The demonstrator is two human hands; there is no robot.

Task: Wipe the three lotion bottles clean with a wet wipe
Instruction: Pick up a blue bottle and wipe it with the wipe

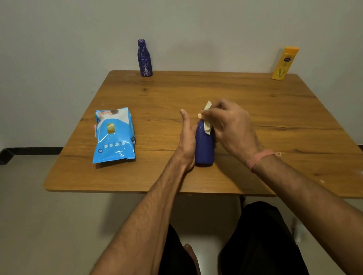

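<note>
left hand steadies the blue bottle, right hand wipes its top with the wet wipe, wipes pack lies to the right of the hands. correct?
Not quite. The wipes pack lies to the left of the hands, as the head view shows. The rest holds: the left hand steadies the blue bottle, and the right hand wipes its top with the wet wipe.

Rectangular brown wood-grain table point(226, 85) with rounded corners, set against plain off-white wall point(57, 38). Dark skirting strip point(34, 149) along wall base. Pale beige smooth floor point(26, 227). Lighting dim, even; soft shadows on wall.
</note>
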